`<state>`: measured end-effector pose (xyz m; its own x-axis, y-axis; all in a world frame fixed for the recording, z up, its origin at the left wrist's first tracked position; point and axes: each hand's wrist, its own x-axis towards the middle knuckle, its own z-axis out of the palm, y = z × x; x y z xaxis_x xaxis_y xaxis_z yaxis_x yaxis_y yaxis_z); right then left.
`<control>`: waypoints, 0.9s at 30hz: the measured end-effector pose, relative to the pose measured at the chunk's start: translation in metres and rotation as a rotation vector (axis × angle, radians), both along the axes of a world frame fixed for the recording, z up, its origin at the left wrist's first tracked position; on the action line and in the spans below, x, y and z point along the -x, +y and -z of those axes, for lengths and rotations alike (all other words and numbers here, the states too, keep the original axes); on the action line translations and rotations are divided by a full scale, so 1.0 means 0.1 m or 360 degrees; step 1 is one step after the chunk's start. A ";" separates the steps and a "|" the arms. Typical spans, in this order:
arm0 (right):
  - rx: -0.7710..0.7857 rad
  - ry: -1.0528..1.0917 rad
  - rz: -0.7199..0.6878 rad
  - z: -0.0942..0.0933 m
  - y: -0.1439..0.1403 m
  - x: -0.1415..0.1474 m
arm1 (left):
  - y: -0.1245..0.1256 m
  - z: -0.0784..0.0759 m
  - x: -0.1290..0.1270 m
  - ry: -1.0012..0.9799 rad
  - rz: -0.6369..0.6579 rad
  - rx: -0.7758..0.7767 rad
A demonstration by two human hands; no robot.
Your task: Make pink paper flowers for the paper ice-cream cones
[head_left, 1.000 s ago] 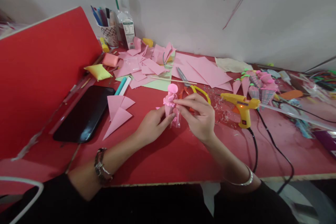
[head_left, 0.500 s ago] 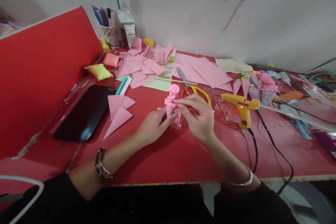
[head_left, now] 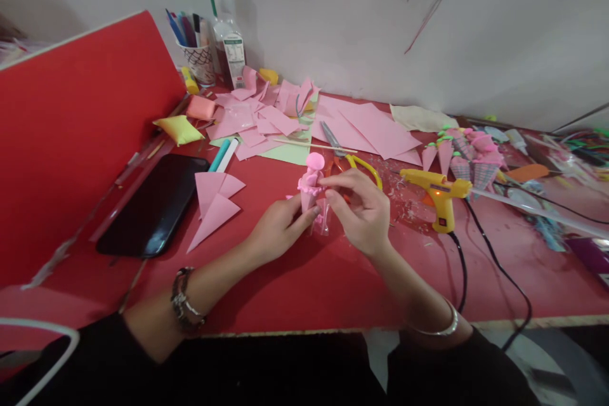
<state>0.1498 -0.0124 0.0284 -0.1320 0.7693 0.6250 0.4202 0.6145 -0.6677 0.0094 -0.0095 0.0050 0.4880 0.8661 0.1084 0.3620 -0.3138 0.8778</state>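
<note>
My left hand (head_left: pixel 281 227) is closed around a small pink paper cone (head_left: pixel 307 203), holding it upright above the red table. Pink clay (head_left: pixel 311 181) is piled on the cone like ice cream, with a ruffled rim and a round, flat piece on top. At the right side of that clay is my right hand (head_left: pixel 362 212); its index fingertip reaches the ruffle, while the thumb stays apart with nothing between them. Behind the cone, partly covered by the hands, lies a clear plastic bag (head_left: pixel 325 219) with pink clay in it.
Scissors (head_left: pixel 364 168) with yellow and orange handles lie behind my right hand. A yellow glue gun (head_left: pixel 440 193), its light on, rests at right near finished cones (head_left: pixel 483 155). Pink paper pieces (head_left: pixel 216 206) and a phone (head_left: pixel 152 206) are at left; paper scraps (head_left: pixel 266 114) lie behind.
My right thumb has drawn slightly away from the cone, and the right hand has shifted a little right. My left hand keeps its hold in the same place.
</note>
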 end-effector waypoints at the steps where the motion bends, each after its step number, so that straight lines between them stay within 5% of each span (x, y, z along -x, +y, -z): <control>1: -0.0010 0.0009 0.0014 0.00 0.00 0.00 | 0.00 0.00 0.00 0.0000 0.0013 0.0000; 9: 0.0000 -0.0092 0.0076 0.00 0.01 -0.01 | -0.01 0.00 0.00 0.0036 0.0046 0.0014; 19: 0.0148 0.0198 0.0214 0.02 0.03 -0.05 | 0.00 0.04 0.01 -0.0095 0.0067 0.0086; 27: 0.0790 -0.0905 0.0226 0.04 0.12 -0.20 | 0.01 0.07 -0.01 -0.0185 -0.0284 0.0085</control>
<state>0.1694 -0.0005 0.0247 -0.2087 0.9757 0.0675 0.8339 0.2136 -0.5089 0.0100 -0.0080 -0.0019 0.3135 0.9436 0.1068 0.3030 -0.2060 0.9305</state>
